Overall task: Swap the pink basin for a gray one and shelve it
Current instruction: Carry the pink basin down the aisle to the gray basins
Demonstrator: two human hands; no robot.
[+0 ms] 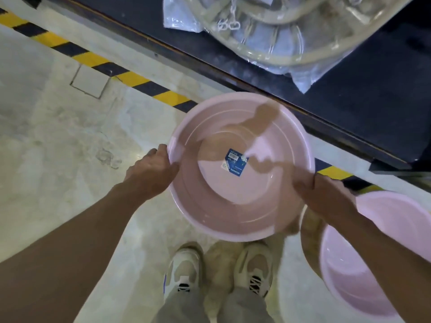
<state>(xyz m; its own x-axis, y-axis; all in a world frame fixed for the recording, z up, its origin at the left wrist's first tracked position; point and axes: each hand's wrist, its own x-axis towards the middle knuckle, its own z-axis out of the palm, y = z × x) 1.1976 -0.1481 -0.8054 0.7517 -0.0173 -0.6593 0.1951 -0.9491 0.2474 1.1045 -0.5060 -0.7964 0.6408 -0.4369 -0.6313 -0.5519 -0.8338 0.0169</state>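
A round pink basin [240, 194] with a blue label [235, 162] stuck inside its bottom is held level above the floor, in front of my feet. My left hand [154, 170] grips its left rim, thumb over the edge. Over on the opposite rim, my right hand [324, 194] grips the basin with its thumb inside. The basin's far edge reaches the front edge of a dark shelf [363, 117]. No gray basin is in view.
A second pink basin [363, 264] sits low at the right, partly under my right arm. On the dark shelf lies a plastic-wrapped round item [279, 31]. Yellow-and-black hazard tape [98, 64] runs along the pale concrete floor. My shoes [219, 269] stand below the basin.
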